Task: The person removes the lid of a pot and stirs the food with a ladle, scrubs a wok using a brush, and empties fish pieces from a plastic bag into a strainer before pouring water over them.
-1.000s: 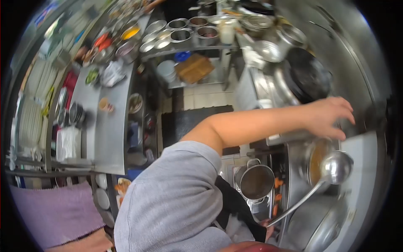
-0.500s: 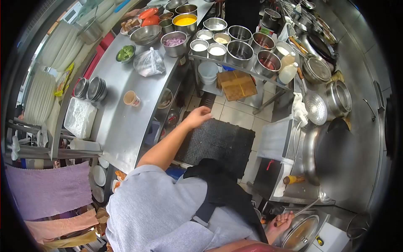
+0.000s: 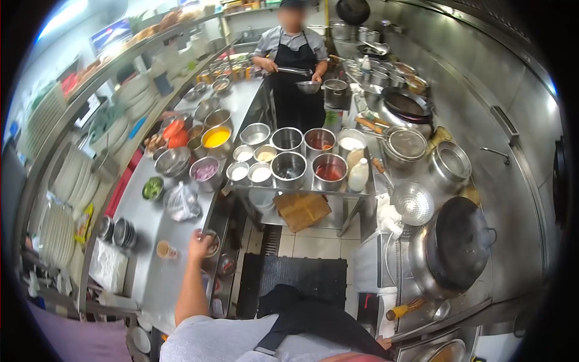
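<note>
My right grip (image 3: 384, 342) is closed on the handle of the ladle (image 3: 442, 310), low in the view. I see only a small part of that hand past my black apron (image 3: 322, 320), so the placing of each finger is hidden. The ladle's bowl sits beside the yellow-brown brush (image 3: 405, 309), near the big wok (image 3: 422, 256); its thin handle is hard to separate from the metal edge behind it. The dark lid (image 3: 461, 241) hides most of the wok's inside.

My left grip (image 3: 200, 244) is over the edge of the tabletop (image 3: 151, 226), near the paper cup (image 3: 167, 249) and below the knotted plastic bag (image 3: 182, 203). It is small and soft-edged, and I cannot tell whether its fingers are together or apart. It partly covers a bowl (image 3: 212, 243). Below the ladle, a round pan (image 3: 443, 352) is cut off by the frame.
</note>
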Motion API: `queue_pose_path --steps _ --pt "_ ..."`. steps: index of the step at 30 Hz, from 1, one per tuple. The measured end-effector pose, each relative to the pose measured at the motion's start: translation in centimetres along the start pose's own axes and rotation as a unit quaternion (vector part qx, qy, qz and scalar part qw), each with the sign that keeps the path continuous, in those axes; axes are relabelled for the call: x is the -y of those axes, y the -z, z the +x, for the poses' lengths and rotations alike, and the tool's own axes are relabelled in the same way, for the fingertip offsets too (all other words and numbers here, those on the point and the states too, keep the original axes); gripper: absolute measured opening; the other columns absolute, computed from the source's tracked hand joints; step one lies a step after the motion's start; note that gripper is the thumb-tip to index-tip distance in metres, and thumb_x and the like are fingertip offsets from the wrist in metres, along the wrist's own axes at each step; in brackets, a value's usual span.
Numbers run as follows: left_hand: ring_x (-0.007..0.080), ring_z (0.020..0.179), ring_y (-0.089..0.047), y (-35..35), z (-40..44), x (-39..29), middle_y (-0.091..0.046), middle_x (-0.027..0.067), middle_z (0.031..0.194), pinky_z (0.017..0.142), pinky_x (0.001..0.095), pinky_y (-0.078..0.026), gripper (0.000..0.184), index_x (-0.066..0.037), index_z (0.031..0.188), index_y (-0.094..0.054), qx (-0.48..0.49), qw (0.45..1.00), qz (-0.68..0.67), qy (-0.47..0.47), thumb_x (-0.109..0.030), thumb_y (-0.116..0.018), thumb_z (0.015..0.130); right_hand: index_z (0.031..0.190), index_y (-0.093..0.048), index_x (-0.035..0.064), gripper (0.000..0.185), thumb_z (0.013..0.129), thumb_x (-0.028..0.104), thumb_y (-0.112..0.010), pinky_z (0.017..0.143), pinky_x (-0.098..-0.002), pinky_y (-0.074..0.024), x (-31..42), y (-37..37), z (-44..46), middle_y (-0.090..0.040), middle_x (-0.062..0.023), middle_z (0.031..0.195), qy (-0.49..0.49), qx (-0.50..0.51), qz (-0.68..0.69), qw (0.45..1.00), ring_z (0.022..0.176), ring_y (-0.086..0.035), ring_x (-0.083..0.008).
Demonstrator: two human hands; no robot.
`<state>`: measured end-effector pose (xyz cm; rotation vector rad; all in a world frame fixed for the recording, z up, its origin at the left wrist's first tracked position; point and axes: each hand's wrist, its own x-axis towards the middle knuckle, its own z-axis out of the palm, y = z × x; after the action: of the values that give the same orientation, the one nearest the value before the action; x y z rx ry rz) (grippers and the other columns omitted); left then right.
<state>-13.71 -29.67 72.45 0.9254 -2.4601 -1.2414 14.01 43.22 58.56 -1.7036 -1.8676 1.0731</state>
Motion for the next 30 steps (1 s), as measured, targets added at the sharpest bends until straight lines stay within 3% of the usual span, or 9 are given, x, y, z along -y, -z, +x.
queue_pose_path --steps 8,11,12,15,18,21,25,28,30 --pt "0.0399 0.12 -0.049 6.7 21.3 -1.6 -0.051 0.0257 0.129 0.102 0.0436 -0.04 0.073 -0.003 0.137 -0.04 -0.201 0.967 0.134 -0.077 -0.019 -0.074 0.074 0.129 -0.038 -0.0145 0.057 0.08 0.011 -0.054 0.1 -0.0462 -0.043 -1.0 -6.7 -2.9 -0.043 -0.0333 0.13 0.071 -0.083 -0.13 0.985 0.117 -0.05 -0.0426" --pt "0.0394 0.127 -0.044 5.8 27.0 -1.2 -0.046 0.0247 0.136 0.106 0.0449 -0.037 0.093 -0.008 0.144 -0.033 -0.169 0.962 0.216 -0.007 -0.036 -0.079 0.068 0.143 -0.012 -0.0176 0.078 0.078 0.006 -0.05 0.117 -0.0395 -0.0183 -13.1 -11.4 2.6 -0.022 -0.0353 0.148 0.174 -0.03 -0.359 0.917 0.14 -0.023 -0.0426" --pt "0.04 0.129 -0.042 5.2 27.8 -1.6 -0.044 0.0247 0.138 0.107 0.0455 -0.036 0.099 -0.009 0.145 -0.031 -0.139 0.96 0.242 0.031 -0.042 -0.08 0.066 0.143 -0.01 -0.0169 0.079 0.078 0.005 -0.049 0.118 -0.0385 -0.0177 -15.9 -12.0 2.6 -0.022 -0.0353 0.149 0.223 -0.073 -0.314 0.92 0.14 -0.024 -0.0423" --pt "0.0425 0.13 -0.04 2.8 31.3 1.1 -0.038 0.0255 0.144 0.107 0.0479 -0.036 0.1 -0.012 0.146 -0.032 -0.049 0.94 0.335 0.052 -0.048 -0.081 0.066 0.148 -0.01 -0.008 0.075 0.082 0.001 -0.045 0.111 -0.0421 -0.0297 -10.5 -13.3 1.9 -0.031 -0.0345 0.143 0.013 0.022 0.009 1.0 0.134 -0.036 -0.0392" --pt "0.0408 0.126 -0.045 1.3 30.8 1.8 -0.042 0.024 0.14 0.103 0.0493 -0.04 0.086 -0.015 0.139 -0.042 -0.041 0.903 0.422 0.071 -0.046 -0.08 0.069 0.151 -0.015 0.0075 0.07 0.087 0.0 -0.042 0.088 -0.0462 -0.0504 -3.5 -11.6 -0.1 -0.048 -0.0279 0.132 -0.176 0.057 0.053 0.981 0.113 -0.056 -0.0368" --pt "0.0352 0.117 -0.053 1.6 26.5 -3.8 -0.053 0.0166 0.123 0.09 0.0484 -0.049 0.066 -0.013 0.127 -0.051 -0.074 0.893 0.442 0.038 -0.039 -0.079 0.073 0.151 -0.017 0.012 0.066 0.09 0.004 -0.042 0.075 -0.0479 -0.0539 5.5 -9.9 -4.1 -0.053 -0.0253 0.126 -0.266 0.089 -0.041 0.959 0.1 -0.063 -0.037" --pt "0.0335 0.117 -0.055 1.4 28.6 -3.3 -0.055 0.0143 0.126 0.09 0.0501 -0.048 0.063 -0.014 0.124 -0.052 -0.072 0.884 0.455 0.072 -0.035 -0.08 0.071 0.149 -0.019 0.0107 0.063 0.091 0.007 -0.043 0.072 -0.048 -0.0545 0.4 -11.1 -3.3 -0.054 -0.0273 0.124 -0.18 0.04 -0.096 0.978 0.097 -0.064 -0.0403" --pt "0.0337 0.116 -0.057 2.2 28.1 -6.1 -0.059 0.0148 0.125 0.092 0.05 -0.048 0.058 -0.012 0.121 -0.052 -0.035 0.9 0.421 0.109 -0.029 -0.077 0.072 0.148 -0.02 0.0073 0.067 0.088 0.008 -0.048 0.08 -0.048 -0.0531 3.4 -10.8 -5.2 -0.053 -0.0286 0.126 -0.221 0.037 -0.014 0.975 0.105 -0.06 -0.0447" --pt "0.0356 0.114 -0.059 3.4 28.3 -6.2 -0.061 0.0162 0.123 0.094 0.0481 -0.048 0.061 -0.009 0.124 -0.051 -0.019 0.924 0.373 0.08 -0.024 -0.075 0.071 0.148 -0.021 0.0083 0.07 0.086 0.008 -0.051 0.088 -0.0481 -0.05 0.9 -11.3 -3.9 -0.052 -0.0293 0.128 -0.185 0.03 -0.109 0.976 0.11 -0.057 -0.0459"
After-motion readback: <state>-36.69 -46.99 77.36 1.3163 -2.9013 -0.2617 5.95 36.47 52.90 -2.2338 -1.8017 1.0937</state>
